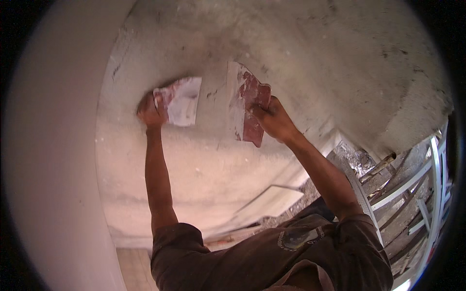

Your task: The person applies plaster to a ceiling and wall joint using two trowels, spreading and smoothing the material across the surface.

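Observation:
My left hand [152, 111] is closed round the handle edge of a wide putty knife [183, 103], whose pale blade is smeared with white filler. To its right, my right hand [275, 119] grips a second wide putty knife [253, 99] with a dark red handle and a whitish blade edge. That handle is caked with dried white compound. Both blades point toward each other with a gap between them, in front of a grey plastered wall [291, 43]. Whether either blade touches the wall I cannot tell. My fingers behind the tools are partly hidden.
A smooth pale wall surface [53, 145] fills the left side. Low in the middle lies a light flat board [269, 201]. At the lower right stand a white metal frame [434, 179] and several pieces of wood among rubble.

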The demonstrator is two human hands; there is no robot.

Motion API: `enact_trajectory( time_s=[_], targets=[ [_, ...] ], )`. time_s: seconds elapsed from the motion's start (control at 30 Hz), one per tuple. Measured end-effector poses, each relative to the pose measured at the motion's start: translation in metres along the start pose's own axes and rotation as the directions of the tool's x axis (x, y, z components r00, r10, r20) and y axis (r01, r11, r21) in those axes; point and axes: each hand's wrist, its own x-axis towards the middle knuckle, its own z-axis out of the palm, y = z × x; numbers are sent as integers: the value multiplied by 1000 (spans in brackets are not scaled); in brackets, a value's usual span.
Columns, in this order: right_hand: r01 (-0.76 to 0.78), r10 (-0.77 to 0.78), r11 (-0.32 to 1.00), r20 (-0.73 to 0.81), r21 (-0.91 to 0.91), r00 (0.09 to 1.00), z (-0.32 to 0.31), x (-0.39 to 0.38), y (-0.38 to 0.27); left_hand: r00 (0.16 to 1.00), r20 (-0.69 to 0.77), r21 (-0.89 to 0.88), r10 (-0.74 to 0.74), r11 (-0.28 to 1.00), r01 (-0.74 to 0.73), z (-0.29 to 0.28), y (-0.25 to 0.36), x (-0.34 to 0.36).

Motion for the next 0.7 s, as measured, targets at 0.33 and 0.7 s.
enact_trajectory(
  time_s=[0.33,0.7],
  targets=[
    [-129,207,811,-75,571,975,79,38,41,1000,0,58,12,998,-12,-5,-6,-1],
    [-272,284,644,107,715,953,107,55,11,999,31,110,-23,994,19,-6,1,3]
  ],
)
